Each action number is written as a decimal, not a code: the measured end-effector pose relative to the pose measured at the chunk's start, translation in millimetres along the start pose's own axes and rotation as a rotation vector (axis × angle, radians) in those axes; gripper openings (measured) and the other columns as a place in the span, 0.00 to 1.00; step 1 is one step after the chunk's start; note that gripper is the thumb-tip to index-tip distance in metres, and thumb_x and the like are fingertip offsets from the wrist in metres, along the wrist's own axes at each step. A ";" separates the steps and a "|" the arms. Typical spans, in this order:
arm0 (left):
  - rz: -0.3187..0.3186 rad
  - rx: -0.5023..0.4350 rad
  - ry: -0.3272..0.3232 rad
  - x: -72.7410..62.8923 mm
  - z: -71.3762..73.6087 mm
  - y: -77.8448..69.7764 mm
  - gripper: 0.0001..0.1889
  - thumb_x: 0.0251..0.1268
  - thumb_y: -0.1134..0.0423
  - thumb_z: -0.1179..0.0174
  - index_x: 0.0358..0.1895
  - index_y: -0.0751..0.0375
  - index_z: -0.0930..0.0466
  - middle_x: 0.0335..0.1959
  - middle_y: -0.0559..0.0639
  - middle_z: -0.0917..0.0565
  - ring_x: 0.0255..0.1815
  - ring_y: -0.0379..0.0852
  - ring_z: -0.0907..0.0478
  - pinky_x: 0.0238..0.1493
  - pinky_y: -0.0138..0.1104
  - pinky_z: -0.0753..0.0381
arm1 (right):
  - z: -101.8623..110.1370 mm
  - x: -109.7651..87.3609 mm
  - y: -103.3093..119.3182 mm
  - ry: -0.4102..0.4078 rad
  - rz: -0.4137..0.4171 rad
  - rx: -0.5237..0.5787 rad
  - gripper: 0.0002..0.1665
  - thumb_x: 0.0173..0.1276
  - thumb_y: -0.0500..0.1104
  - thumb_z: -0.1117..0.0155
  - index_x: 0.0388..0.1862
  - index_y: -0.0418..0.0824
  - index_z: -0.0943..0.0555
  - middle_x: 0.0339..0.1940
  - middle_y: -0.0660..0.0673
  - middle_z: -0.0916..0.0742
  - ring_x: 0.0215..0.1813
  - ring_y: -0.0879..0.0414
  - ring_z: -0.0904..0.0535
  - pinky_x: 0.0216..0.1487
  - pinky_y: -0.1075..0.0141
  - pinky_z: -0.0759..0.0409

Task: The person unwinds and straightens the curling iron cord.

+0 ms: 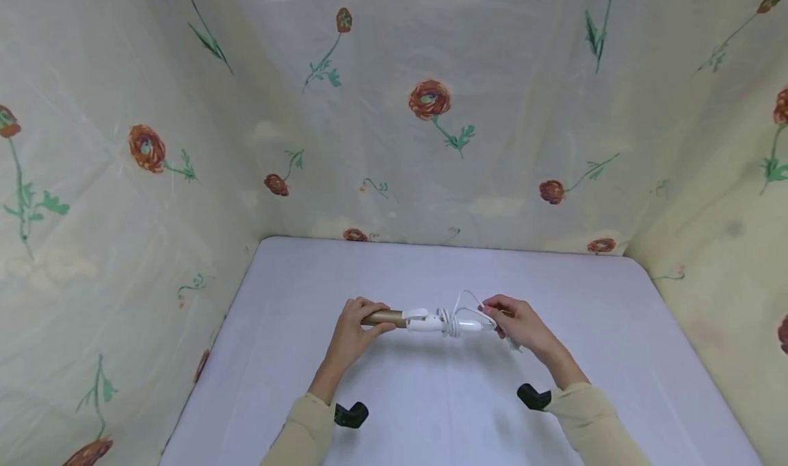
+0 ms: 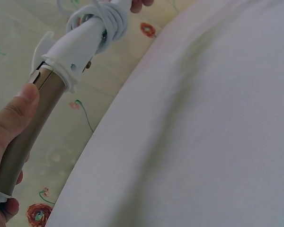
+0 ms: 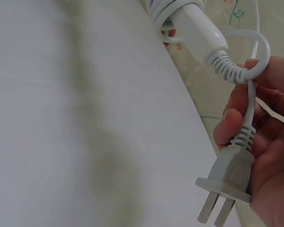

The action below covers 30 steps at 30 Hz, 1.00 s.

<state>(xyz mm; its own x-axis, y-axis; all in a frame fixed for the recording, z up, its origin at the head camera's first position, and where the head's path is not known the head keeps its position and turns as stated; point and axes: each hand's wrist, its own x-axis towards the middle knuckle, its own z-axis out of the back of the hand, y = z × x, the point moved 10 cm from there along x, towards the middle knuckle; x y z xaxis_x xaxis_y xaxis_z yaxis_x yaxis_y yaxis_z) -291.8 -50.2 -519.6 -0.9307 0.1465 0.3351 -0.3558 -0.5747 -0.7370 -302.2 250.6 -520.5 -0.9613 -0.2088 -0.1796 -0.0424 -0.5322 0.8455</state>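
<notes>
A curling iron [image 1: 425,323] with a white handle and a bronze barrel [image 2: 31,125] is held level above the table. My left hand [image 1: 356,332] grips the barrel, thumb near the clamp end. White power cord [image 1: 452,324] is wound in several loops around the handle, and a loose loop stands up beyond them. At the handle's tail my right hand [image 1: 523,326] pinches the cord between thumb and fingers. In the right wrist view, the two-pin plug [image 3: 229,168] hangs below those fingers, prongs pointing down.
The white table [image 1: 394,418] has rounded far corners. Floral-printed sheeting [image 1: 492,144] surrounds it at the back and both sides. A black wrist mount [image 1: 351,415] sits at the left sleeve, and another black mount [image 1: 533,397] at the right.
</notes>
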 end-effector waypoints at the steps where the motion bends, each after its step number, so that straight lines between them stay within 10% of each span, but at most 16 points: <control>1: -0.002 0.001 0.000 0.5 0.1 -0.1 0.22 0.48 0.43 0.34 0.47 0.47 0.16 0.40 0.43 0.21 0.41 0.40 0.32 0.44 0.36 0.28 | 1.4 -1.0 1.2 -0.003 0.005 0.003 0.20 0.71 0.51 0.44 0.52 0.38 0.24 0.35 0.41 0.19 0.29 0.56 0.26 0.30 0.64 0.26; 22: 0.062 0.030 -0.012 3.4 0.0 6.3 0.21 0.48 0.43 0.33 0.46 0.47 0.15 0.39 0.45 0.21 0.39 0.40 0.32 0.42 0.35 0.29 | 13.5 -23.1 3.7 -0.082 0.098 0.066 0.21 0.70 0.54 0.43 0.46 0.37 0.24 0.28 0.42 0.23 0.27 0.58 0.27 0.30 0.64 0.26; 30: 0.042 0.016 -0.043 3.7 3.3 5.0 0.21 0.47 0.43 0.33 0.45 0.47 0.15 0.38 0.45 0.21 0.38 0.39 0.32 0.41 0.34 0.29 | -9.0 -34.7 1.2 0.089 0.153 0.151 0.15 0.73 0.49 0.46 0.43 0.37 0.26 0.27 0.44 0.22 0.28 0.53 0.26 0.32 0.60 0.25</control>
<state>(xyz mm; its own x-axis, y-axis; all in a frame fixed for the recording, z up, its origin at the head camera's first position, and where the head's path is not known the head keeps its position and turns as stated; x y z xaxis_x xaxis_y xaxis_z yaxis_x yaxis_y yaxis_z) -296.7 -55.2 -520.1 -0.9402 0.0871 0.3294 -0.3147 -0.5927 -0.7414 -266.4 249.8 -517.8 -0.9321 -0.3529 -0.0815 0.0553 -0.3610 0.9309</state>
